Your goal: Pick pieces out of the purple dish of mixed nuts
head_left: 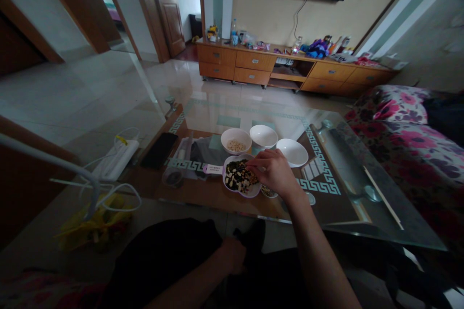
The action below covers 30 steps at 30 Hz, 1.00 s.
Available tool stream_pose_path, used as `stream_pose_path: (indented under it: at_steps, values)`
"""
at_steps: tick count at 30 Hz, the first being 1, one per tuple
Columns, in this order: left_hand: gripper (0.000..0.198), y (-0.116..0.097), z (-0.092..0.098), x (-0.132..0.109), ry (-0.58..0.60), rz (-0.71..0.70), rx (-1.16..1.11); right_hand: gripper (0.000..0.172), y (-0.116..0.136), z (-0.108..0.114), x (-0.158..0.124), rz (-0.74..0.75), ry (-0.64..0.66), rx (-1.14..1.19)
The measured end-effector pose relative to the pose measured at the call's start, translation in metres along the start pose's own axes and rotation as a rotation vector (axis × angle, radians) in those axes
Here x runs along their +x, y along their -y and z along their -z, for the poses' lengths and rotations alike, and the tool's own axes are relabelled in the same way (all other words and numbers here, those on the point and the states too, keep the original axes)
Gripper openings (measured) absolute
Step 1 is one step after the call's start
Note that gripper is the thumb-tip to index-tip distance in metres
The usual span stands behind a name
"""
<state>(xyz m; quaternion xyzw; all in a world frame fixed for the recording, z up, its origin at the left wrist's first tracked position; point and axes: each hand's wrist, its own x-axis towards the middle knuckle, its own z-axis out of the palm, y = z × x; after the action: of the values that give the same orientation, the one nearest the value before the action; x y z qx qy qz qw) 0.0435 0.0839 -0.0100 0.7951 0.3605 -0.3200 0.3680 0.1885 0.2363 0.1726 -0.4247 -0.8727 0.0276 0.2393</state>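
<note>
My right hand (270, 169) reaches over a white, lilac-edged handled dish (242, 196) of mixed beans and pale seeds. Its fingers are pinched together at the dish's right side; whatever lies between them is too small to make out. Low between my dark-clad legs rests my left hand (234, 253), its fingers lost in shadow. Behind the dish stand a white bowl (225, 139) with pale nuts or seeds in the bottom, a second white bowl (263, 135) and a third white bowl (294, 150). Partly under my right wrist is a small dish (268, 195) of mixed grains.
All this stands on a glass table (203, 202). A dark flat object (159, 150) and a power strip (118, 159) are at the left, a chopstick-like stick (383, 198) at the right. Beyond are a wooden cabinet (253, 60) and a flowered sofa (398, 125).
</note>
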Motion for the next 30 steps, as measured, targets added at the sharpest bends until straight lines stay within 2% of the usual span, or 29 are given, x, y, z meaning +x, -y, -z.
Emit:
stream_pose_path:
  at_steps: [7, 21, 30]
  values:
    - [0.052, 0.002, -0.004, 0.003, -0.025, 0.002, -0.002, 0.013, 0.000, -0.002, -0.001, 0.034, 0.014, -0.008]
    - [0.052, 0.000, 0.000, 0.000, 0.020, 0.012, 0.022, 0.012, 0.004, -0.014, 0.002, 0.086, 0.006, -0.013]
    - [0.051, 0.001, -0.001, 0.001, -0.015, 0.007, 0.010, 0.014, 0.006, -0.015, 0.003, 0.084, 0.002, -0.025]
